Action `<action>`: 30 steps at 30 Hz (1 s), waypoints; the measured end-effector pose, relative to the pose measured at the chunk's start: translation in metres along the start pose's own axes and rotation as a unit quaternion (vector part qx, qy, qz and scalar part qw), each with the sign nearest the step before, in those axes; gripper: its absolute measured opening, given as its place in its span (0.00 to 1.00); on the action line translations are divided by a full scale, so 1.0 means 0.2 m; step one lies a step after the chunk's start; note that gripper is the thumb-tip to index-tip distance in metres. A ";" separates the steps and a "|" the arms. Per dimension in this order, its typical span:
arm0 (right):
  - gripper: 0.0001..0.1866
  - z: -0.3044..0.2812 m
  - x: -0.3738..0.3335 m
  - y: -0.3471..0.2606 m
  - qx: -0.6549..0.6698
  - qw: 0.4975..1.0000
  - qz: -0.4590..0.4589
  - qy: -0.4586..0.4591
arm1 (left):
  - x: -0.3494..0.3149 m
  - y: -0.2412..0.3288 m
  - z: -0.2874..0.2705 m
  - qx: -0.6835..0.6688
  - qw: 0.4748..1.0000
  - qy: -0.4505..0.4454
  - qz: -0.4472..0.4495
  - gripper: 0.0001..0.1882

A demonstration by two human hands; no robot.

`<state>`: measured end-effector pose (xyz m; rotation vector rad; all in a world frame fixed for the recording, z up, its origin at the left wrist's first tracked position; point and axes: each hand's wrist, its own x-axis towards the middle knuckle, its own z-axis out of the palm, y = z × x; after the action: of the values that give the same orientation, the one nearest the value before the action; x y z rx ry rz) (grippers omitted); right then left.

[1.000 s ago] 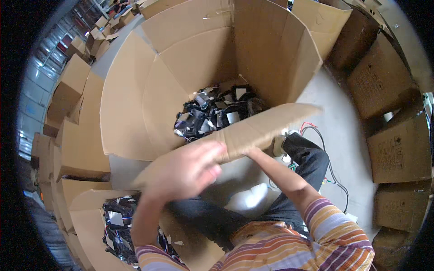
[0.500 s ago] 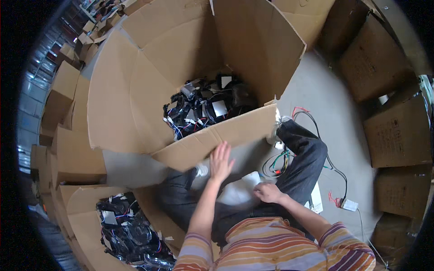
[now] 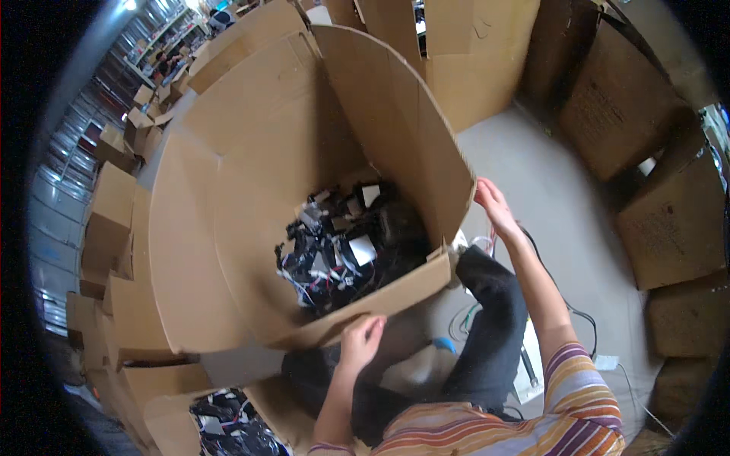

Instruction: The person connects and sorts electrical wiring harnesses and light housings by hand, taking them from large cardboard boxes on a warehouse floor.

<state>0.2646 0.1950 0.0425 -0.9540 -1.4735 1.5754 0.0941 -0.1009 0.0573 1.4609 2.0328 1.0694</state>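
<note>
Head view: large open brown cardboard box [image 3: 251,228] of tangled black cables [image 3: 342,247] stood before knees. Left hand [image 3: 361,342] pressed open under near flap [image 3: 380,300]; right hand [image 3: 493,204] open at side flap [image 3: 411,137]. Risk: flap buckling, box tipping, cables spilling.

Our left hand [image 3: 360,340] touches near flap of the big cardboard box [image 3: 251,228], right hand [image 3: 493,204] at its side wall; tangled cables [image 3: 342,247] inside
</note>
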 end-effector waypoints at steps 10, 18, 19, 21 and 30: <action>0.25 0.60 0.54 0.22 0.041 0.990 -0.038 -0.126 | 0.91 0.12 -0.10 -0.206 0.961 0.116 0.142 0.13; 0.24 0.29 -0.07 0.59 0.112 0.976 -0.009 -0.185 | 1.36 0.23 0.26 0.097 0.948 0.151 0.262 0.31; 0.24 0.06 -0.20 0.66 0.162 0.973 0.041 -0.161 | 1.36 0.27 0.37 0.210 0.949 0.074 0.221 0.32; 0.24 0.22 -0.17 0.65 0.261 0.950 0.139 -0.103 | 1.39 0.21 0.54 0.338 0.919 -0.121 0.163 0.32; 0.19 -0.07 -0.40 0.12 -0.412 0.849 0.253 -0.213 | 1.26 0.23 0.43 0.283 0.881 -0.374 0.064 0.16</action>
<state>0.3100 0.1280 0.0191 -1.6548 -2.4732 1.5634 0.0914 0.1693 0.0652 1.9058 1.7140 -0.1379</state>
